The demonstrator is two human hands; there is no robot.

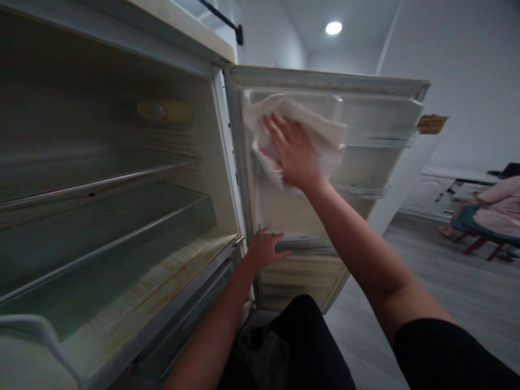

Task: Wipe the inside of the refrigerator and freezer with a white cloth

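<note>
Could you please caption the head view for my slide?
Right hand spread over a white cloth against the open refrigerator door.

Black short sleeve on the right arm, stops around the elbow, hem's pretty straight. Forearms are bare, and so are the left hand and right hand. Pants are black too, kinda matte, basically the same shade as the sleeve.

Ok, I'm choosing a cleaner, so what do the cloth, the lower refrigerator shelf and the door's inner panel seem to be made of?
White cloth: matte fabric, judging by its soft folds; blur hides any weave.

Lower refrigerator shelf: probably smooth glass, given its greenish, see-through look, though plastic is possible.

Door's inner panel: likely smooth white plastic, judging by its moulded-looking edges.
</note>
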